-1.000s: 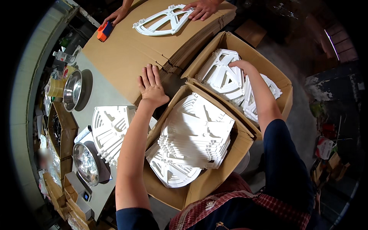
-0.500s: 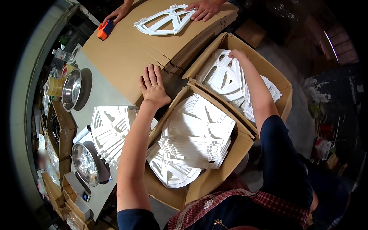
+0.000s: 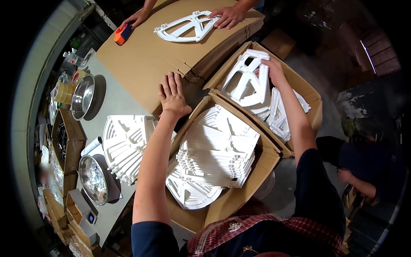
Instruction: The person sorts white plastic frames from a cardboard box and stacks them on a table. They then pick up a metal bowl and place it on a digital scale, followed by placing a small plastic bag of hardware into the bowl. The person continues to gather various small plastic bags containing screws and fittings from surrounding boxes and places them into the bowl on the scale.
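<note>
The right hand (image 3: 274, 70) grip is clamped on a white plastic frame (image 3: 247, 83) in the far carton (image 3: 306, 92). The left hand (image 3: 173, 96) rests flat, fingers spread, on the cardboard stack (image 3: 141, 60).

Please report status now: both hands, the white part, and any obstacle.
Left hand flat on stacked cardboard sheets. Right hand lifts white plastic frame from far carton. Near carton full of frames; nothing blocks.
</note>
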A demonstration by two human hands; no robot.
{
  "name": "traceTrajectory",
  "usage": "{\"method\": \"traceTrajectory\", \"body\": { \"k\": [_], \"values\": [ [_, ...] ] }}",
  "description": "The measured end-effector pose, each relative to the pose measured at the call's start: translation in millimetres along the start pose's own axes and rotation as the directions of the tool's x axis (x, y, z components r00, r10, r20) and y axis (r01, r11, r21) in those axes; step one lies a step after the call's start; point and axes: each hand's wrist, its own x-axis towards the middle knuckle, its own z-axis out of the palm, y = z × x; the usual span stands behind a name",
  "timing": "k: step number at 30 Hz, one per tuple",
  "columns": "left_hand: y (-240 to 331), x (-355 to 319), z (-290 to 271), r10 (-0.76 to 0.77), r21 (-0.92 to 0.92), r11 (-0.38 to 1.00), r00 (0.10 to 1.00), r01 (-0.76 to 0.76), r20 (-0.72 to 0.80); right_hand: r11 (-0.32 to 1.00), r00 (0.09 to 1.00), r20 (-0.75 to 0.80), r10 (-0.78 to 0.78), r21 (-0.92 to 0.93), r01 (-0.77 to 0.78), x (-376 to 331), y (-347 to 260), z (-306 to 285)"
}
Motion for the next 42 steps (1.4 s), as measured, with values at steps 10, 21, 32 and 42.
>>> {"method": "traceTrajectory", "body": {
  "k": [10,21,32,42],
  "values": [
    [3,1,-19,-0.003,-0.087,0.996,0.996,0.011,0.087,0.905,0.958,-0.126,-0.257,0.316,0.285,-201,-140,-60],
    [184,-157,-192,0.541,-0.913,-0.274,0.833,0.302,0.114,0.903,0.987,-0.135,-0.084,0.408,0.133,-385,-124,-16],
    [222,-251,-206,0.471,-0.941,-0.293,0.882,0.166,0.009,0.835,0.999,0.049,0.017,0.549,-0.041,-448,-86,-22],
    [252,-332,-206,0.350,-0.999,0.006,0.936,0.034,0.034,0.860,0.995,-0.004,0.103,0.503,-0.088,-496,-54,-46]
  ]
}}
